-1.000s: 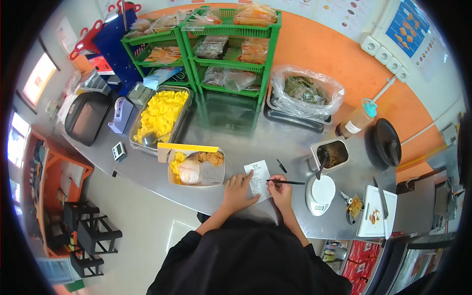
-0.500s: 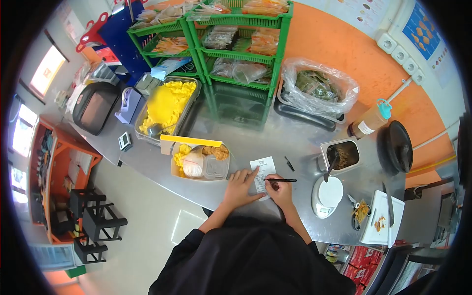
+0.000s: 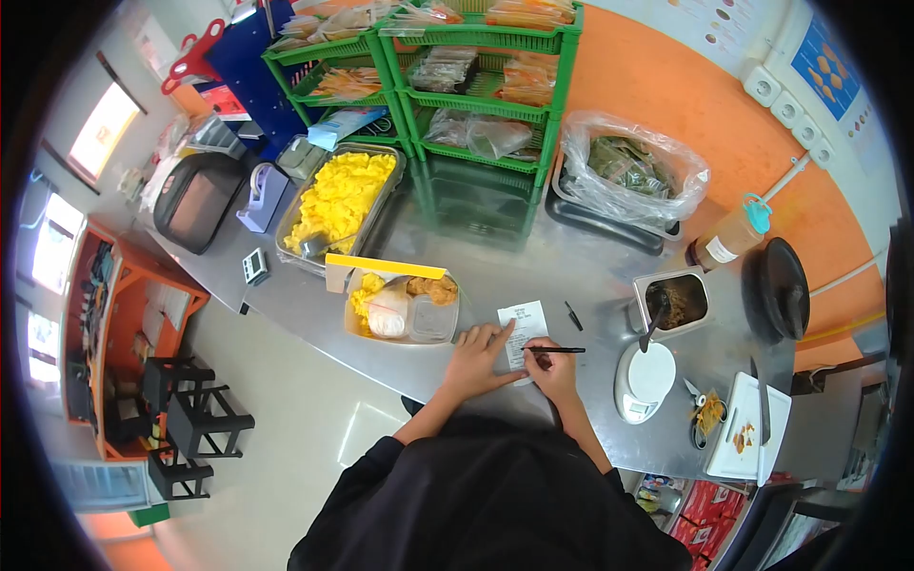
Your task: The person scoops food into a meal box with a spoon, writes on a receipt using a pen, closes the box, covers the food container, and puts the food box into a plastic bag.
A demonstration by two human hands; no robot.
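Observation:
A white printed receipt [image 3: 526,328] lies on the steel counter. My left hand [image 3: 476,364] rests flat at its left edge, fingers spread, the index fingertip on the paper. My right hand [image 3: 553,371] grips a black pen [image 3: 562,349], its tip at the receipt. The small black pen cap [image 3: 573,316] lies just right of the paper. To the left of my hands stands an open food box [image 3: 357,328] with yellow egg, a white wrapped portion, a fried piece and a clear lidded cup.
Behind the box is a tray of scrambled egg [image 3: 343,198]. Green racks [image 3: 476,95] stand at the back. Rightward are a plastic-lined tray [image 3: 628,176], a metal container [image 3: 671,303], a white scale [image 3: 645,381] and a cutting board [image 3: 748,428] with a knife.
The whole view has shifted slightly, so the counter items appear a little further right. Both hands stay at the receipt, and the pen is still in my right hand.

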